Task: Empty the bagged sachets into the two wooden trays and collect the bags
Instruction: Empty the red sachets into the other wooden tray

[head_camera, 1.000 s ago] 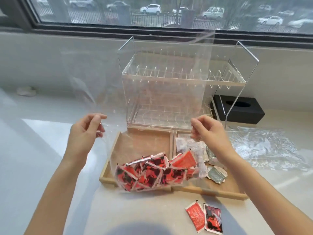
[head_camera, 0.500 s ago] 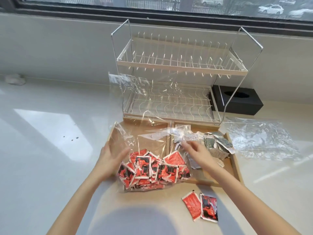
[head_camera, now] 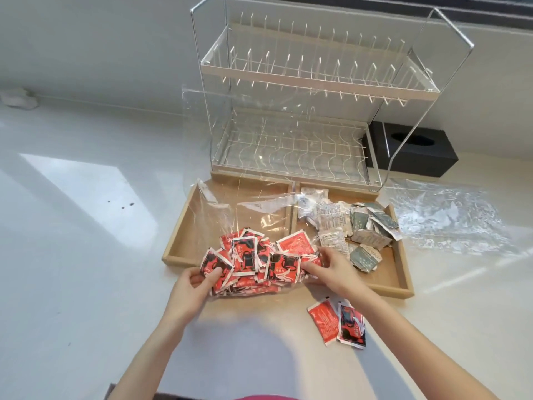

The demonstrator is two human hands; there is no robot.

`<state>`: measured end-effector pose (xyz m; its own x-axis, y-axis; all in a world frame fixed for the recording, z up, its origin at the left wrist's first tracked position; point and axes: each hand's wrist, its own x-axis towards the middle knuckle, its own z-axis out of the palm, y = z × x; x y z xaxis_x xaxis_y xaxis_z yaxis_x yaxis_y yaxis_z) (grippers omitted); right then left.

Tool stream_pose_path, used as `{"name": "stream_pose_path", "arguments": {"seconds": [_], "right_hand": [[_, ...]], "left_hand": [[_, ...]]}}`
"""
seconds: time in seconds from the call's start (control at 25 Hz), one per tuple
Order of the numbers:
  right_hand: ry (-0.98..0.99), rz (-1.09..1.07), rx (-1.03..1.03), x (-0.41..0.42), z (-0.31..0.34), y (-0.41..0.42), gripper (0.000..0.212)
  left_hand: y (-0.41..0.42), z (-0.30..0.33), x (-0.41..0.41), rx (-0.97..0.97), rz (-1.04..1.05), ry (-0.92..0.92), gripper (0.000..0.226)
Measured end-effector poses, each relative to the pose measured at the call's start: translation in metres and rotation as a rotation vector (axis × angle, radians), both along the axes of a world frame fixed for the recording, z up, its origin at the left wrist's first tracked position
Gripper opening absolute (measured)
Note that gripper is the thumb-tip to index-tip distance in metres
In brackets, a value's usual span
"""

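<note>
The pale tabletop (head_camera: 86, 255) carries everything, and the clear two-tier dish rack (head_camera: 302, 90) at its back serves as the landmark. Just right of the rack's base stands a black tissue box (head_camera: 418, 151). Directly in front of the rack lie two wooden trays side by side: the left tray (head_camera: 178, 238) and the right tray (head_camera: 401, 272). On the tabletop in front of the rack's right end, beside the right tray, an empty clear bag (head_camera: 450, 220) lies crumpled flat. Another clear bag (head_camera: 248, 206), with red sachets (head_camera: 253, 261) heaped inside, rests over the left tray's near rim, its open end rising in front of the rack's lower tier and veiling it. The right tray holds a loose pile of white and green sachets (head_camera: 354, 226). Well in front of the rack, nearer than the trays, two stray red sachets (head_camera: 337, 324) lie touching on the tabletop. The left hand (head_camera: 193, 287) curls around the bag's left corner, fingers closed on film and sachets. The right hand (head_camera: 331, 269) pinches the bag's right corner, fingers narrowed on it.
</note>
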<state>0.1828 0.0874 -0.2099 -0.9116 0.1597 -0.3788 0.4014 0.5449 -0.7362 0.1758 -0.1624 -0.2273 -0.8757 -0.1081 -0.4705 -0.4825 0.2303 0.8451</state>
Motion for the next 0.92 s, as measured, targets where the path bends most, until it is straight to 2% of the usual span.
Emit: {"name": "stream_pose_path", "arguments": {"seconds": [0.12, 0.28, 0.4, 0.52, 0.72, 0.92], "right_hand": [[0.047, -0.036, -0.195, -0.002, 0.009, -0.007, 0.011], [-0.031, -0.055, -0.302, -0.001, 0.026, -0.010, 0.014], [-0.144, -0.079, -0.440, -0.003, 0.051, -0.005, 0.017], [-0.124, -0.113, -0.590, -0.010, 0.081, 0.002, 0.015], [-0.028, -0.114, -0.624, -0.017, 0.113, -0.001, 0.012], [0.005, -0.115, -0.604, -0.015, 0.119, -0.003, 0.014]], "left_hand": [[0.000, 0.013, -0.003, 0.183, -0.033, 0.016, 0.019], [-0.012, 0.030, -0.015, 0.329, -0.138, -0.019, 0.036], [-0.016, 0.056, -0.025, 0.316, -0.188, -0.019, 0.020], [-0.017, 0.083, -0.033, 0.250, -0.204, 0.003, 0.023], [-0.016, 0.106, -0.037, 0.203, -0.141, 0.085, 0.016], [-0.010, 0.113, -0.037, 0.207, -0.077, 0.068, 0.018]]}}
